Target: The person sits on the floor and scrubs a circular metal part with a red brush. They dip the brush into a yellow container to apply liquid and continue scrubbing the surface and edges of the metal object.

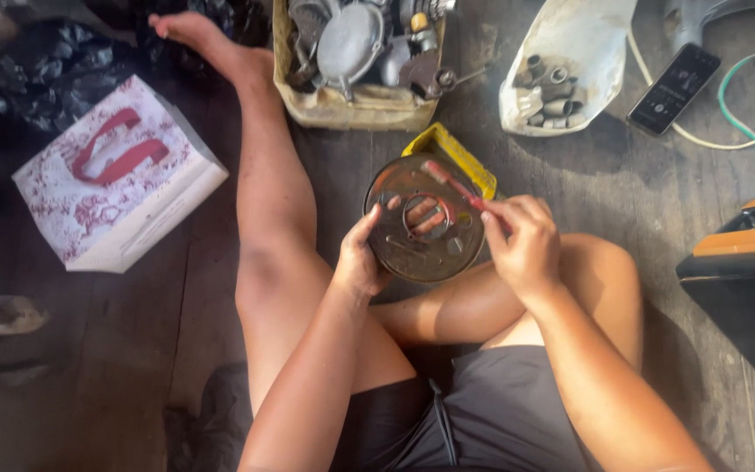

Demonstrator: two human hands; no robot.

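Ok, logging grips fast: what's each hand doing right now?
Left hand: closed on the edge of the round metal plate.
Right hand: closed on a red-handled tool laid against the plate.

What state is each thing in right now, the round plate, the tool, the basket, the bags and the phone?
Round rusty metal plate: held upright-tilted by left hand.
Red-handled tool: gripped by right hand, tip against plate.
Woven basket: full of metal parts.
White sack: open, holding pipe fittings.
Red-patterned paper bag: lying flat.
Black phone: screen lit.

Dark, worn wooden plank floor (159, 350) under warm, uneven daylight.
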